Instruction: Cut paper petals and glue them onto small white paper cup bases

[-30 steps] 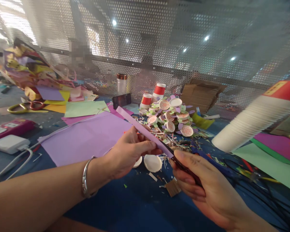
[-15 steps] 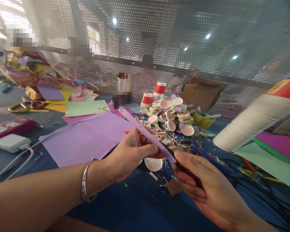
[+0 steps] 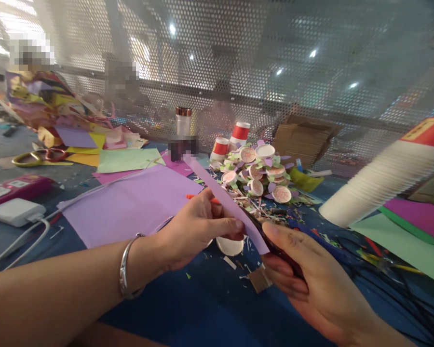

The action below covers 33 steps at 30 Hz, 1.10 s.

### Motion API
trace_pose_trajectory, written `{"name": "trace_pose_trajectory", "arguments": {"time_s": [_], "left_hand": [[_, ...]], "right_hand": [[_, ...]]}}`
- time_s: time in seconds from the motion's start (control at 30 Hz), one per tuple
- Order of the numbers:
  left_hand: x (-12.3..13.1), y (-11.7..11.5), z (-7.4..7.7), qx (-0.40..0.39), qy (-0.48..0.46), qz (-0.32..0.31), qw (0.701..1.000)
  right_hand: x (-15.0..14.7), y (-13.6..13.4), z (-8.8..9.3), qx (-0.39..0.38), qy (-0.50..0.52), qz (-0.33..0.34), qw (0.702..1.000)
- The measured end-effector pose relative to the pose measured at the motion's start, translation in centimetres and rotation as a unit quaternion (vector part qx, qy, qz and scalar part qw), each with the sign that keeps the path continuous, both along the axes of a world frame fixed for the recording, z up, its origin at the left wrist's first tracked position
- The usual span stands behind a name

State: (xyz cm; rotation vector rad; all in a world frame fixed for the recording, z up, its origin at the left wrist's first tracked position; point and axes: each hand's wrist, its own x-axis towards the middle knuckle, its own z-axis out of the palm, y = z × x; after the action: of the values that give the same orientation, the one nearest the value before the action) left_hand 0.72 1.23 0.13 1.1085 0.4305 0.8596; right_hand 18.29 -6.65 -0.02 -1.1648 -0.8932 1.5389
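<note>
My left hand (image 3: 197,231) pinches a long purple paper strip (image 3: 217,190) that slants up and away toward the back. My right hand (image 3: 311,284) is closed around dark-handled scissors (image 3: 275,250), whose blades meet the near end of the strip. A silver bangle (image 3: 125,267) circles my left wrist. Under my hands, on the blue table, lie a white paper disc (image 3: 230,246), a small brown card scrap (image 3: 259,279) and paper snippets.
A large purple sheet (image 3: 130,202) lies at left beside a white charger (image 3: 14,212) with its cable. A heap of decorated paper cup lids (image 3: 260,173) sits behind. A lying stack of white cups (image 3: 379,180) is at right. Yellow-handled scissors (image 3: 36,158) lie far left.
The purple strip has slid toward me through my left fingers, and its near end now hangs lower past the scissors. Both hands stay almost in place.
</note>
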Motion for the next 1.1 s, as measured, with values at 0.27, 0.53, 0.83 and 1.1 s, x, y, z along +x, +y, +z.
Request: {"name": "trace_pose_trajectory", "arguments": {"time_s": [0.27,0.53,0.83,1.1], "left_hand": [[-0.9,1.0,0.3,0.020,0.022,-0.020,0.999],[-1.4,2.3,-0.3,0.088,0.058,-0.022,0.994],[-1.9,3.6,0.0,0.035,0.073,-0.073,0.994],[-2.1,3.6,0.5,-0.040,0.052,-0.128,0.990]], "right_hand": [[0.0,0.2,0.1,0.000,0.020,-0.005,1.000],[-0.1,0.1,0.0,-0.007,0.024,-0.007,1.000],[0.0,-0.1,0.1,-0.013,0.025,0.004,1.000],[0.1,0.0,0.0,-0.010,0.036,0.005,0.999]]}}
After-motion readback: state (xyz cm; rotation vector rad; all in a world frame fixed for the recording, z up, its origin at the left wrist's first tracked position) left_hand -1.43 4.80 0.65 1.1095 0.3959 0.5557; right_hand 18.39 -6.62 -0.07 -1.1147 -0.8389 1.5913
